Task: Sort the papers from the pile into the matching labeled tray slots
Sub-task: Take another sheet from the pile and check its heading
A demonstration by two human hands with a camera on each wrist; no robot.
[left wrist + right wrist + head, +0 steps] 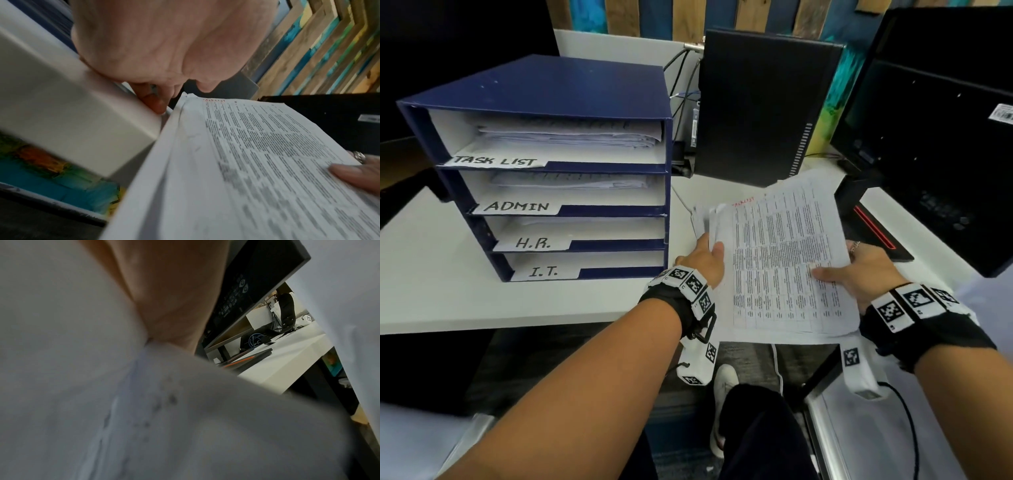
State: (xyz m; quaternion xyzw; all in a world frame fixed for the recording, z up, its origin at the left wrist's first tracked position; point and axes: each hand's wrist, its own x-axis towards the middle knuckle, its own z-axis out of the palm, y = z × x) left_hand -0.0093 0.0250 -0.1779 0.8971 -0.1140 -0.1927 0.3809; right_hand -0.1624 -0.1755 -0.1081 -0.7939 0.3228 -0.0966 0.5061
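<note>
On the left of the white desk (pixel 482 301), a dark blue tray (pixel 585 89) with four stacked slots, open toward the camera. Labelled from top to bottom TASK LIST (pixel 495 160), ADMIN (pixel 517 206), H.R. (pixel 533 243) and I.T. (pixel 544 272). Loose sheets lying in the top two slots, a thinner layer in the third; contents of the bottom one hard to make out. Just right of the tray, the left hand (pixel 705 260), gripping the left edge of a pile of papers (pixel 784 260), thumb on top and fingers tucked beneath. Seen from the left wrist, fingertips (pixel 156 104) wedged between the desk edge and the side of the pile. Pile held up off the desk, at its front edge and tilted toward the camera, between both hands. Top sheet covered in a dense printed table, with small red handwriting (pixel 742 202) at its upper left corner, too small to read for sure. At the right edge of the pile, the right hand (pixel 866 270), thumb pressed flat on the top sheet and fingers curled under, a ring on one finger. Right wrist view mostly filled with blurred paper. Behind the pile, a black computer tower (pixel 763 109) standing upright; farther right, a black monitor (pixel 941 144) on a stand.
</note>
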